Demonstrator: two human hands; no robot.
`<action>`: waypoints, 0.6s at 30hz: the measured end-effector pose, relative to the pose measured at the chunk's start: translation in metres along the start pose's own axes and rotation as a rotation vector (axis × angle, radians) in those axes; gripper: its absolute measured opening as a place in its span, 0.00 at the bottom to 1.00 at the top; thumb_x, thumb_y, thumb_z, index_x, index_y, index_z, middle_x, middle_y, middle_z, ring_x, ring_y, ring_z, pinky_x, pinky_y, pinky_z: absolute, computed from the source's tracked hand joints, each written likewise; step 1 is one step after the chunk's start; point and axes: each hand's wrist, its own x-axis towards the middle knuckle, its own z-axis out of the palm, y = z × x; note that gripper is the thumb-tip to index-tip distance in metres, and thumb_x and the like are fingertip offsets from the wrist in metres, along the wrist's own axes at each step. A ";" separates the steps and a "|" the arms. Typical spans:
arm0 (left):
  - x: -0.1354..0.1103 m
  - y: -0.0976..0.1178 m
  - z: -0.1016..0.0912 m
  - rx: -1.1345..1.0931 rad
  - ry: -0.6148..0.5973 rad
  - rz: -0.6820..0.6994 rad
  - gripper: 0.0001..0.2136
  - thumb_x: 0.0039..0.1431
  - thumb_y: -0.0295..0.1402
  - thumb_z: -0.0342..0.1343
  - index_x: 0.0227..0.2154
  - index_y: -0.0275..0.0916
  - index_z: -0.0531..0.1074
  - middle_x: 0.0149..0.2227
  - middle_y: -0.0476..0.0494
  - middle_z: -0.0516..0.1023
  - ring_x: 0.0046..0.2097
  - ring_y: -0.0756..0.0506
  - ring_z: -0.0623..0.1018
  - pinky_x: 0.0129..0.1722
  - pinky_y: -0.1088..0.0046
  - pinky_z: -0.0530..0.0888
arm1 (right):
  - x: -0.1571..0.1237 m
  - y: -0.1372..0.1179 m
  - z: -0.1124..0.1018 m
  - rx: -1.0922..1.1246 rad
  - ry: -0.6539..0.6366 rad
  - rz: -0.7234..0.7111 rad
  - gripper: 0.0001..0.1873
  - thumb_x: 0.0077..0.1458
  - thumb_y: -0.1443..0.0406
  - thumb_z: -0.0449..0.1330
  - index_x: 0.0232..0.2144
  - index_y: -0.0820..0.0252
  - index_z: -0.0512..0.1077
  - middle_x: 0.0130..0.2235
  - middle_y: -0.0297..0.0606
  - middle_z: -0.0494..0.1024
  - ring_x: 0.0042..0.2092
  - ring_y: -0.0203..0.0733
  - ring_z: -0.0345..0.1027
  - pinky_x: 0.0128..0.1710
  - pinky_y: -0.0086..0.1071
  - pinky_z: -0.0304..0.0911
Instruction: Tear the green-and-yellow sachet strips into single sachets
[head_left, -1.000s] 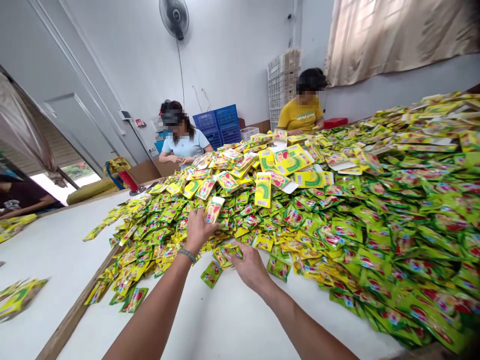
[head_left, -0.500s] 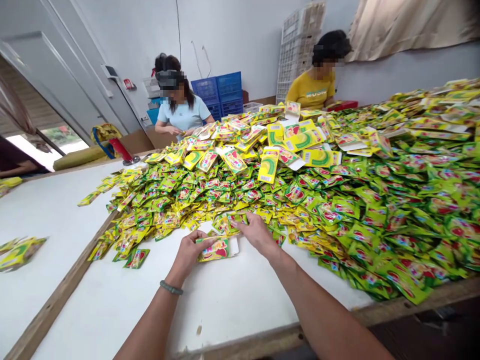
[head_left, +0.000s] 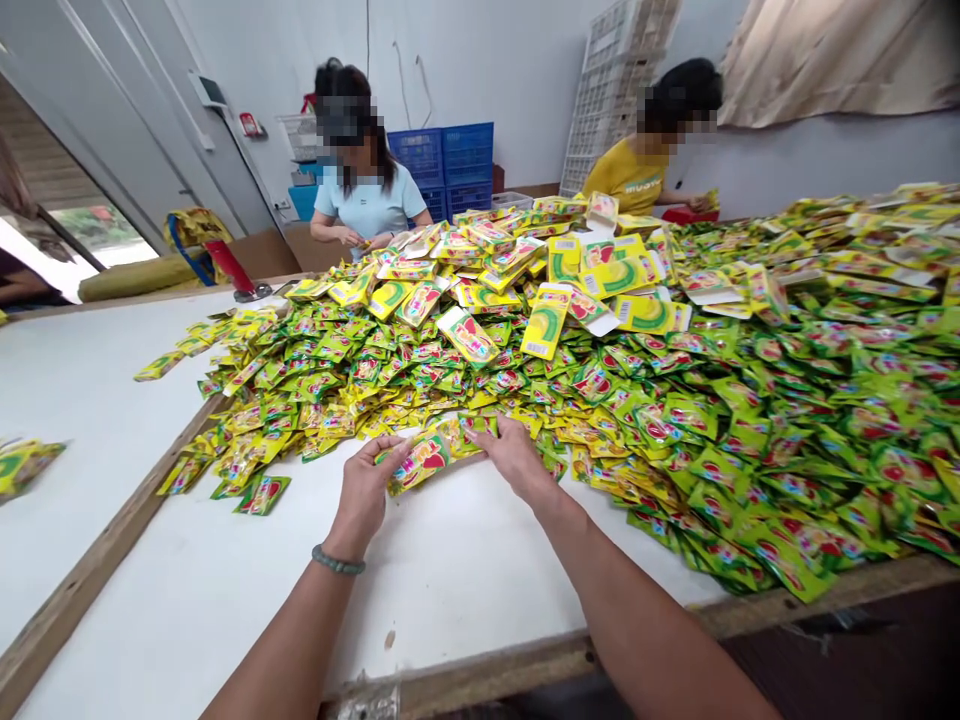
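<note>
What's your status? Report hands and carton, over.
Left hand holds carton. Right hand on sachets at edge of heap, grip unclear. Heap crowds both hands.

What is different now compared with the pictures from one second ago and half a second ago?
The left hand carried a carton from up on the pile back toward the person, over the white table; it holds it tilted now. The right hand stayed on the sachets at the pile's near edge. The pile itself looks unchanged.
</note>
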 end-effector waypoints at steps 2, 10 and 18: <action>-0.003 0.002 0.003 -0.033 0.001 -0.020 0.17 0.34 0.35 0.70 0.29 0.35 0.72 0.25 0.50 0.77 0.26 0.49 0.77 0.29 0.73 0.74 | 0.000 -0.002 -0.005 -0.158 -0.020 0.011 0.16 0.44 0.54 0.62 0.31 0.62 0.73 0.29 0.35 0.75 0.30 0.38 0.65 0.30 0.29 0.60; -0.007 0.005 0.003 0.056 -0.200 -0.142 0.16 0.37 0.32 0.69 0.31 0.33 0.73 0.28 0.44 0.80 0.27 0.50 0.78 0.28 0.77 0.74 | -0.003 -0.005 -0.008 -0.200 -0.083 -0.108 0.15 0.45 0.55 0.61 0.29 0.61 0.74 0.27 0.32 0.73 0.30 0.35 0.63 0.28 0.26 0.55; -0.009 0.003 0.008 -0.079 -0.114 -0.142 0.16 0.38 0.32 0.69 0.32 0.34 0.73 0.29 0.45 0.80 0.28 0.49 0.79 0.30 0.76 0.76 | -0.004 -0.002 -0.003 -0.076 -0.120 -0.096 0.18 0.45 0.55 0.61 0.37 0.61 0.75 0.27 0.32 0.74 0.27 0.34 0.62 0.26 0.26 0.55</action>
